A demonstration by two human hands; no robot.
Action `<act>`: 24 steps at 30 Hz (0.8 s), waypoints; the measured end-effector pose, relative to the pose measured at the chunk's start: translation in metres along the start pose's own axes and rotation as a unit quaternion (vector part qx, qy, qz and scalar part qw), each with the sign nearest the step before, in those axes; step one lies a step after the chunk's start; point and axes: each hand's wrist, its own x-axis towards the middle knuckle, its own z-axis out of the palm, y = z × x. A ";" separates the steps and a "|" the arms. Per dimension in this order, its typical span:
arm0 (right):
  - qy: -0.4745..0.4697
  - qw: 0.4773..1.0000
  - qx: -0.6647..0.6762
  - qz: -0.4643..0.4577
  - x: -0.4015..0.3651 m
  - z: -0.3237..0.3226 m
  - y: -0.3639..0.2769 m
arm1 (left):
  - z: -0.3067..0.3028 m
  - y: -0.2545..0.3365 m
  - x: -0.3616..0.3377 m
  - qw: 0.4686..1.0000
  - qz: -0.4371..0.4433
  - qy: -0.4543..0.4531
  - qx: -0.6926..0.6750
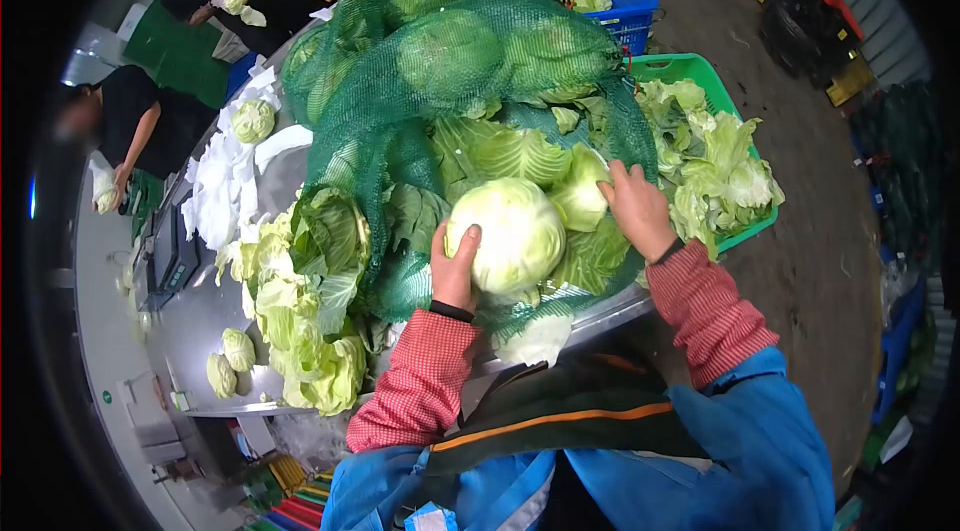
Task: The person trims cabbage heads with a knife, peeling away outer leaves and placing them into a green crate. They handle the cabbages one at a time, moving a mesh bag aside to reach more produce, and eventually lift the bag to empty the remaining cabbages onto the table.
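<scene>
Presently, we hold a pale green cabbage head (508,236) with our left hand (455,273): the thumb lies on the near face, and the fingers clasp the left flank. The cabbage head is located near the front edge of the metal table (192,329), among green leaves and netting. Our right hand (638,209) is positioned at a pale outer leaf (582,189) just beside the head; its thumb and fingers touch the leaf's edge, but we cannot tell whether they pinch it.

Beyond both hands, we find a green mesh sack (450,51) containing whole cabbages. To the right, a green plastic crate (705,73) holds loose leaves; a blue plastic crate (632,23) stands behind it. To the left, we note a leaf pile (325,371), two small cabbages (238,350), white foam netting (225,186) and a bench scale (180,256). At far left, a co-worker (132,111) holds a white-wrapped cabbage (102,183).
</scene>
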 end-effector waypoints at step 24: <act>0.011 0.972 0.232 -0.033 -0.033 -0.023 -0.068 | 0.009 -0.032 -0.003 0.967 0.106 0.074 0.221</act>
